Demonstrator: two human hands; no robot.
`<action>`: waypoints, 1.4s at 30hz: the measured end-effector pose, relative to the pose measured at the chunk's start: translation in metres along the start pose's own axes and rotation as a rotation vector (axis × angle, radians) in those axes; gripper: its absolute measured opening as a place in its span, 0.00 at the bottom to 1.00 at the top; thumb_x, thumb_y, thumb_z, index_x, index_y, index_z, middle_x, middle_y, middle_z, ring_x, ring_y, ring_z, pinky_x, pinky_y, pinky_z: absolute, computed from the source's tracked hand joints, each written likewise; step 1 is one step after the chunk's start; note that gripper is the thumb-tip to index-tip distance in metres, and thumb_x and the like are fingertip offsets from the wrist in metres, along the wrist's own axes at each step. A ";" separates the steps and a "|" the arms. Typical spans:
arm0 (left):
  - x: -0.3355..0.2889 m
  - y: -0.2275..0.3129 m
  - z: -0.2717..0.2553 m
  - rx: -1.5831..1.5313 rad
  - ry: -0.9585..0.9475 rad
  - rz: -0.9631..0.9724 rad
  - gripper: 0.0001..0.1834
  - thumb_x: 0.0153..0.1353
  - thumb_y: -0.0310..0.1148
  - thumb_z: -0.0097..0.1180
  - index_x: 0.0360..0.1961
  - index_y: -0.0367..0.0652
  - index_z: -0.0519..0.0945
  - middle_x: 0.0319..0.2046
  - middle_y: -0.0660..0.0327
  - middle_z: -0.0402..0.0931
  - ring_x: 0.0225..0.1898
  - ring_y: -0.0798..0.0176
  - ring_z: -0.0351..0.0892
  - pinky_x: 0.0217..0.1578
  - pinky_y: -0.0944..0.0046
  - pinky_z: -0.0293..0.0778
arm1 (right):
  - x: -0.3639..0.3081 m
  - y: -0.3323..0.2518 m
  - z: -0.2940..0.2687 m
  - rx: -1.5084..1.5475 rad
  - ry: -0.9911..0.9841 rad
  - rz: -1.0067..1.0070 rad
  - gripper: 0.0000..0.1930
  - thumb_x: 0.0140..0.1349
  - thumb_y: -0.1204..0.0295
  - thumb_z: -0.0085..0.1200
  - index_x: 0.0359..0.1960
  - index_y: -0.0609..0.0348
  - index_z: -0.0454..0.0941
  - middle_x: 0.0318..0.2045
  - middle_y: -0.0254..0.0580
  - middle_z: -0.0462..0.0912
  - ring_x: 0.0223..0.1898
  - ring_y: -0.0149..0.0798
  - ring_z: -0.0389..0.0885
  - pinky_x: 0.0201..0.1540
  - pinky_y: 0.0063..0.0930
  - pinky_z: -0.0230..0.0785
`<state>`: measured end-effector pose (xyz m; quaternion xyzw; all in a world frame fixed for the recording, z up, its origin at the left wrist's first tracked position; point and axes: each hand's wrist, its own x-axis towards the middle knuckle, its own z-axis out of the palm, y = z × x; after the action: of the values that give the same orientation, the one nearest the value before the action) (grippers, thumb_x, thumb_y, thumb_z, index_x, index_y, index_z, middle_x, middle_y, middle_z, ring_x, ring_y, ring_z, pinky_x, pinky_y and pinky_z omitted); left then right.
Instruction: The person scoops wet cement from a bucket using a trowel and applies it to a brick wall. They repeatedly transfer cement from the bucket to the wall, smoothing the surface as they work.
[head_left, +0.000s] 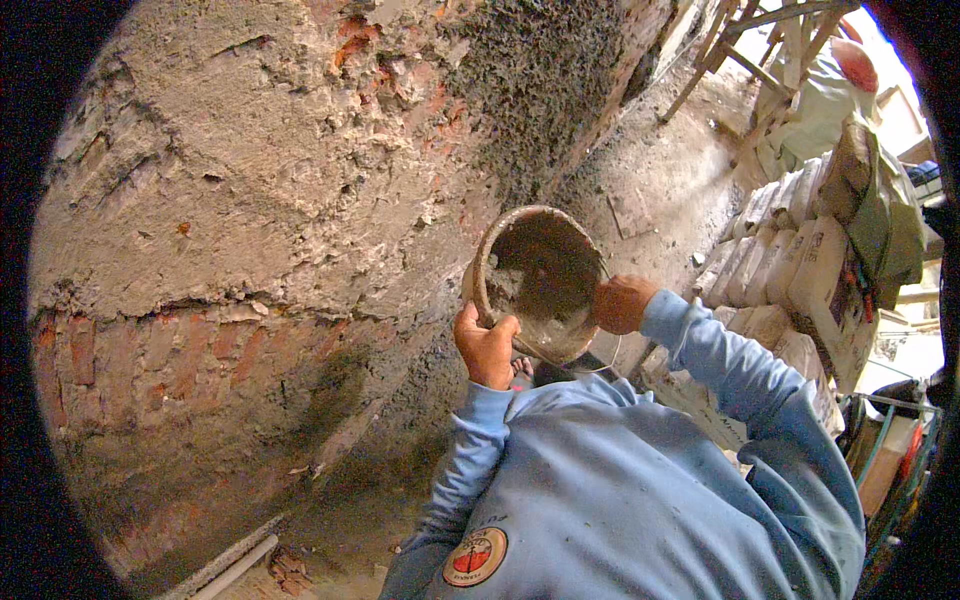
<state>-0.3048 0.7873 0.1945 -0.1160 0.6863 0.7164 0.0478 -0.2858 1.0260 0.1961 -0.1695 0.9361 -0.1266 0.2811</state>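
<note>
A round, mortar-crusted bucket is tilted so that its mouth faces me. Wet grey mortar lies inside, mostly in shadow. My left hand grips the bucket's near left rim, thumb over the edge. On the opposite side, my right hand is closed at the rim, its fingers partly hidden inside; what they hold cannot be made out. A thin wire handle hangs below the right hand.
Along the left runs a rough wall with broken plaster and bare bricks. Stacked paper sacks stand at right, with a wooden trestle beyond. Pipes lie at the lower left.
</note>
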 end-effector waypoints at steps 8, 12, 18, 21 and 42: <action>-0.010 0.014 0.000 -0.130 0.014 -0.077 0.11 0.37 0.18 0.54 0.25 0.43 0.72 0.21 0.68 0.72 0.23 0.71 0.69 0.26 0.68 0.67 | -0.004 -0.008 -0.002 0.825 -0.084 -0.273 0.10 0.61 0.64 0.49 0.31 0.58 0.75 0.20 0.38 0.77 0.21 0.34 0.76 0.21 0.32 0.67; -0.011 0.017 -0.002 -0.123 -0.010 -0.126 0.11 0.37 0.18 0.54 0.24 0.42 0.71 0.21 0.68 0.71 0.23 0.71 0.67 0.26 0.68 0.66 | -0.034 -0.022 -0.039 0.268 0.128 0.001 0.09 0.61 0.68 0.45 0.36 0.60 0.72 0.25 0.56 0.79 0.28 0.59 0.79 0.30 0.51 0.70; -0.006 0.010 0.003 -0.064 -0.042 -0.018 0.11 0.38 0.18 0.53 0.26 0.40 0.72 0.22 0.66 0.72 0.20 0.71 0.68 0.22 0.69 0.67 | -0.030 -0.032 -0.052 -0.061 0.275 0.246 0.11 0.55 0.68 0.50 0.37 0.60 0.73 0.25 0.52 0.80 0.27 0.56 0.80 0.28 0.46 0.74; -0.003 0.010 0.007 -0.119 -0.059 -0.048 0.11 0.38 0.18 0.53 0.26 0.40 0.72 0.21 0.67 0.72 0.21 0.72 0.68 0.22 0.69 0.67 | -0.026 -0.031 -0.039 0.073 0.087 0.021 0.11 0.52 0.68 0.50 0.37 0.59 0.73 0.24 0.51 0.79 0.26 0.55 0.80 0.27 0.45 0.74; -0.005 0.023 0.019 -0.055 -0.094 -0.035 0.14 0.39 0.18 0.53 0.32 0.37 0.75 0.26 0.64 0.76 0.27 0.69 0.72 0.30 0.69 0.70 | -0.040 0.013 -0.008 1.288 -0.091 0.033 0.16 0.65 0.60 0.44 0.28 0.60 0.74 0.17 0.33 0.72 0.15 0.28 0.69 0.17 0.25 0.63</action>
<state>-0.3068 0.8053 0.2190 -0.0957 0.6611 0.7388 0.0894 -0.2624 1.0548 0.2177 0.0425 0.6623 -0.6512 0.3680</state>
